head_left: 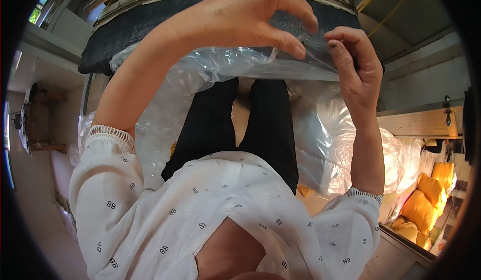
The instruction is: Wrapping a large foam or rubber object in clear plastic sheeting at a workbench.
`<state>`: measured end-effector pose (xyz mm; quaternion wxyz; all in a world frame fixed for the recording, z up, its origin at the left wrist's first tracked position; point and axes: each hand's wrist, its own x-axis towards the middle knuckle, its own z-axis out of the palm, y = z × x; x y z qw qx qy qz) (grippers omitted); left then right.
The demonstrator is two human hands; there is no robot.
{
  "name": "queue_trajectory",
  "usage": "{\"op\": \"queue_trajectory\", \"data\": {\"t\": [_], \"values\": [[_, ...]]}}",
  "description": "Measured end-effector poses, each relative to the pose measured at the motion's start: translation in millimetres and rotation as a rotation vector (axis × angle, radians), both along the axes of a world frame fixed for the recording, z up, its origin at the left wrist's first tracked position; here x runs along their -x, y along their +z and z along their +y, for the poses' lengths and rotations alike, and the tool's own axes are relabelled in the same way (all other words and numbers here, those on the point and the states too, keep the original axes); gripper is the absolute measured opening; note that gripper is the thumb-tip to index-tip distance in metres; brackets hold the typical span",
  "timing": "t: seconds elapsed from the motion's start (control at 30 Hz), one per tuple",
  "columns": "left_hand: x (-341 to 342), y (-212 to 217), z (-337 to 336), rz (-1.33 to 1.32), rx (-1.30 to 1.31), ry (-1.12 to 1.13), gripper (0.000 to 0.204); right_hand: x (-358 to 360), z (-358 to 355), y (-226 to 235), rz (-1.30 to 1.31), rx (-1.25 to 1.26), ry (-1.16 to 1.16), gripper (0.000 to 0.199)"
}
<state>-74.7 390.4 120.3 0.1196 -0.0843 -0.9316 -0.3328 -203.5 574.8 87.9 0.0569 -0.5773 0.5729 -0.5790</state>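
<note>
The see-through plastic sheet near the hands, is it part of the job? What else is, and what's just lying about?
Seems part of the job:
- clear plastic sheet, near both hands
- dark cloth, next to the plastic
- left hand and right hand

Seems just lying about:
- puffy yellow bundle
- wooden board

White blouse [230, 182], small black printed motifs [110, 205], V-shaped neckline [229, 215]; fringed white cuffs [111, 135]; black trousers [210, 119].
</note>
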Motion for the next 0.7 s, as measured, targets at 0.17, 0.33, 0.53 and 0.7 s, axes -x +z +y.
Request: {"op": "queue_trajectory", "data": {"t": [0.17,0.33,0.53,0.7], "values": [[-1,-33,-3,0.183,0.419,0.146,0.038,25,2,-7,-0.071,-0.061,-0.040,0.021],[-5,-27,-15,-0.294,0.393,0.305,0.022,36,0,-5,0.087,-0.292,-0.082,0.024],[-10,-2,-3,-0.072,0.279,0.298,0.018,52,-14,-8,0.220,-0.313,-0.090,0.019],[-11,15,29,-0.264,0.046,0.312,0.025,58,-15,4,0.202,-0.349,-0.039,0.021]]}}
